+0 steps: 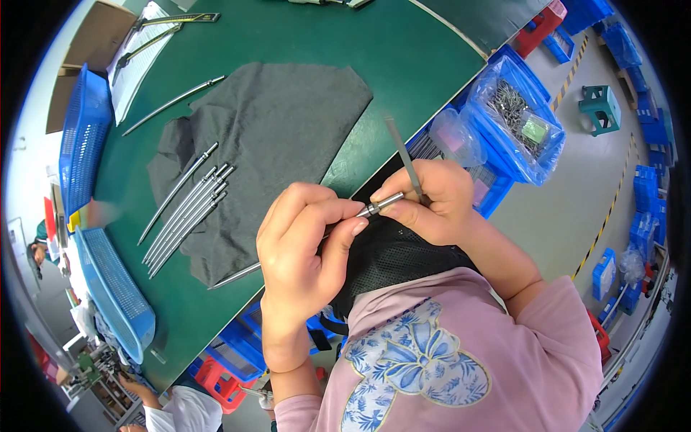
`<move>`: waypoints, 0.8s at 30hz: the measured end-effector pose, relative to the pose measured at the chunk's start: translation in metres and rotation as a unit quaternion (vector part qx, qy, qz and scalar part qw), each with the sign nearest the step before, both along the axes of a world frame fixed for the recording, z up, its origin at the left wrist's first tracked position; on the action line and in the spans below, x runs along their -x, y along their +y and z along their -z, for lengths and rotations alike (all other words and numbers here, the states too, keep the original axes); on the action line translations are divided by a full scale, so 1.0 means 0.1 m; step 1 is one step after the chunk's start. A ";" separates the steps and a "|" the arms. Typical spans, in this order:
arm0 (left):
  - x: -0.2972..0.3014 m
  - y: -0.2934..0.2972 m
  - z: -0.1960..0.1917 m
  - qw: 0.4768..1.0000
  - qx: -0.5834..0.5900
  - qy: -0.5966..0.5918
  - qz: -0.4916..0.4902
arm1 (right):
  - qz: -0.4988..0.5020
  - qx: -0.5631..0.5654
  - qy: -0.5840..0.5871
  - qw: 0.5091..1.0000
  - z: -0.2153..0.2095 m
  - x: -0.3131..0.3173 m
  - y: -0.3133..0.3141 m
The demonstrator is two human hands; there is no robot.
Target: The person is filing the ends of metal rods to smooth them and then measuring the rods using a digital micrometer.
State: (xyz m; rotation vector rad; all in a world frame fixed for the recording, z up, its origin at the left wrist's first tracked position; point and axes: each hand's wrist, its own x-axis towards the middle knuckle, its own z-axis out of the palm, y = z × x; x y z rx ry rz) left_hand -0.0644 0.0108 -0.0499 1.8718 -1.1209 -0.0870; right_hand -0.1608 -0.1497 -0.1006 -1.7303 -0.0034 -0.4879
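Observation:
In front of my body, my left hand (306,241) is closed round a slim, shiny metal rod (373,209). The rod's tapering end comes out past the hand on the table side. At the stepped, thicker end, my right hand (432,201) pinches the rod between thumb and finger. A flat grey metal strip (403,155) sticks up from the same right hand, held by its lower end. Several similar metal rods (188,216) lie side by side on a dark grey cloth (288,115), and one more rod (175,104) rests past the cloth's far left edge.
The cloth is spread on a green table (403,50). Blue plastic baskets (115,295) line its left side, near calipers (155,43) on paper. To my right stands a blue bin (529,162) of small metal parts; a green stool (599,109) is beyond. Another person (183,410) sits lower left.

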 end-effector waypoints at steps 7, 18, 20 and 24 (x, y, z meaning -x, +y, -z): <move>-0.04 0.02 -0.05 0.999 -0.005 0.023 0.027 | 0.004 0.104 -0.084 0.991 0.03 -0.08 -0.03; -0.09 -0.02 0.06 0.999 -0.019 0.028 0.020 | 0.164 -0.009 0.043 0.985 0.16 0.10 0.01; -0.12 -0.04 0.12 0.999 -0.042 -0.001 0.004 | 0.177 -0.057 0.026 0.982 0.13 0.10 0.08; -0.17 -0.07 0.18 0.998 -0.051 -0.041 0.015 | 0.128 -0.121 0.053 0.983 0.13 0.01 0.15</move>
